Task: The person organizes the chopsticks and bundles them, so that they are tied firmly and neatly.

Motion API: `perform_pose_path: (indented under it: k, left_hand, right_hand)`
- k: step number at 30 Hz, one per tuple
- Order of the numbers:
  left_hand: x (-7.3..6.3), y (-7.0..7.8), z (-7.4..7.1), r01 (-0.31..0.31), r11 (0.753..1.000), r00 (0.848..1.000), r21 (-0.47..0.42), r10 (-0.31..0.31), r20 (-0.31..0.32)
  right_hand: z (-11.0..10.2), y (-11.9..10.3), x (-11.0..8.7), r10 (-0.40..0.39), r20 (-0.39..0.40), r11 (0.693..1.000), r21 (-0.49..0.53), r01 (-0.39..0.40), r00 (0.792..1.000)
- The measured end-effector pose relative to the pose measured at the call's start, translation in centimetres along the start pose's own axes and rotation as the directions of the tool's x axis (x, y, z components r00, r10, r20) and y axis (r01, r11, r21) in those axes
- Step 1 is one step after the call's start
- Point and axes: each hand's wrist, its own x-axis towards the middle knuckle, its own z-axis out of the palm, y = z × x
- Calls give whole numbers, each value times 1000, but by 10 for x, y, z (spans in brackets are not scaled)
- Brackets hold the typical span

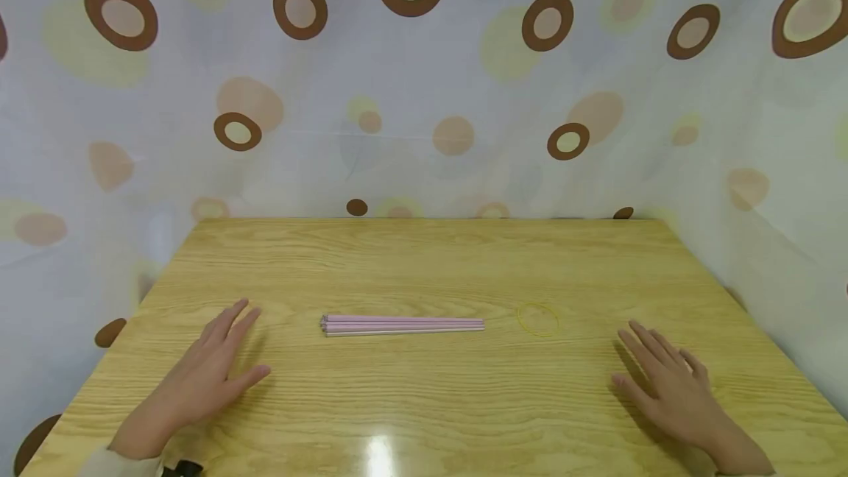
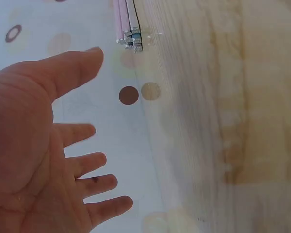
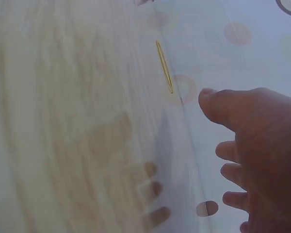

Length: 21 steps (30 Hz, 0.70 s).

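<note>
A small group of slim, tapering pink and white chopsticks (image 1: 404, 324) lies side by side on the wooden table, silvery thick ends to the left. To their right is a thin yellow rubber band (image 1: 538, 304), lying as a loose loop; the right wrist view shows the band (image 3: 165, 67) nearly edge-on. My left hand (image 1: 202, 377) is held left of the chopsticks, fingers extended, thumb apart, touching none of them. On the other side, my right hand (image 1: 676, 389) is to the right of the rubber band, fingers spread and holding nothing. Silvery chopstick ends (image 2: 131, 41) appear above the left thumb.
The light wooden table (image 1: 424, 403) has its far edge against a pale curtain (image 1: 424, 72) with brown and beige ovals, which also hangs along both sides. A dark band (image 1: 182, 468) circles the left wrist.
</note>
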Motion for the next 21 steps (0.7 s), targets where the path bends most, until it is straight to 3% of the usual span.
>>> perform_pose_path:
  k: [6,14,21]
  left_hand:
    - [5,0,2,-82,997,995,17,83,-59]
    - [13,3,1,-72,997,996,-13,71,-52]
    - [13,2,1,-69,997,997,-39,68,-29]
  right_hand:
    - [1,-2,7,-48,-45,992,116,53,998]
    - [2,-7,14,-89,-50,969,226,98,995]
    - [8,-12,21,-117,-55,966,226,127,992]
